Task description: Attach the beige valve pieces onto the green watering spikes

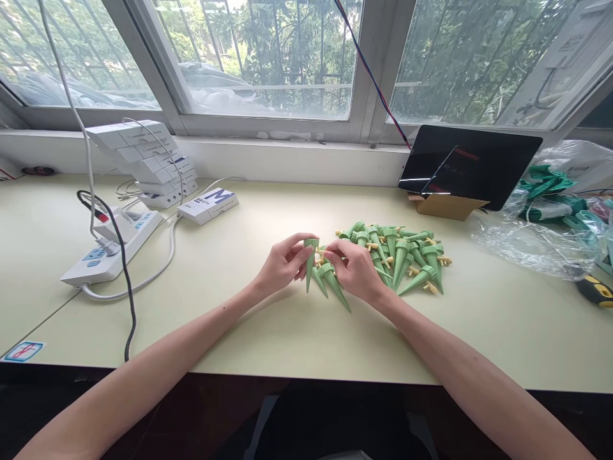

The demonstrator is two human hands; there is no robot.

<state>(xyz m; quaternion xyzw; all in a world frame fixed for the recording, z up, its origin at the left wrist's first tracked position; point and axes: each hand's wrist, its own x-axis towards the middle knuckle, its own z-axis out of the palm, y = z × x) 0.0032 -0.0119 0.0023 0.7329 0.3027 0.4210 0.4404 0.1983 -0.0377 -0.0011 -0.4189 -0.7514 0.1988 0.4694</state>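
My left hand (283, 260) grips a green spike (310, 271) near its capped top, and the spike points down. Close beside it, the fingers of my right hand (353, 265) are pinched on a small yellow piece (320, 251) at the side of the spike's cap. Two more green spikes lie just below my fingers, one of them (336, 287) pointing toward the front edge. Right of my right hand is a pile of green spikes (402, 255) with yellow valve pieces (444, 260) among them.
A white power strip (112, 249) with cables lies at the left. Behind it are stacked white boxes (151, 163) and a single box (209, 206). At the back right a black tablet (472, 166) leans on a cardboard stand (450, 206), near plastic bags (536, 246) and a yellow-black tool (596, 292).
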